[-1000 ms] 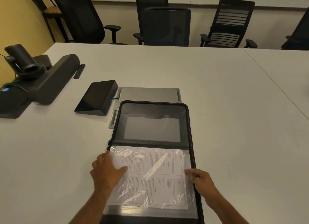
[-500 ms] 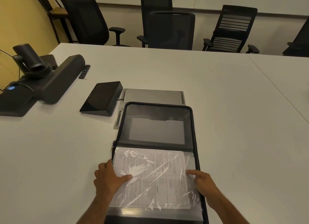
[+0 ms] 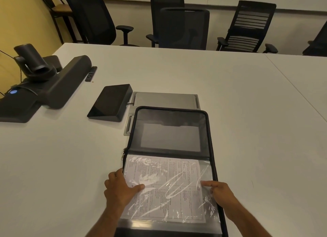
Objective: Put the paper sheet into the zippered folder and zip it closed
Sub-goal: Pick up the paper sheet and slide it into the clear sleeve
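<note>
Paper sheet (image 3: pixel 165 189): a printed page lying flat in the lower centre of the frame, under a crinkled clear plastic sleeve in the near half of the folder.
Zippered folder (image 3: pixel 169 130): black, spread open on the table, far half showing a grey inner pocket; its zipper edge runs round the rim, with a pull at the left end of the fold.
Left hand (image 3: pixel 120 187): at the folder's left edge, fingers curled over the rim, thumb stretched across the sleeve and pressing the page.
Right hand (image 3: pixel 218 192): at the page's right side, fingertips bent down onto the plastic; whether it pinches the sleeve I cannot tell.
Table (image 3: pixel 230 98): white, carrying everything.
Grey tray (image 3: pixel 166 99): just beyond the folder, partly under its far edge.
Dark tablet (image 3: pixel 110 102): beside the tray, left of centre.
Conference camera unit (image 3: pixel 40 80): upper left, with a blue light.
Remote (image 3: pixel 91 73): small, just right of that unit.
Office chairs (image 3: pixel 184 27): black, along the top of the frame.
</note>
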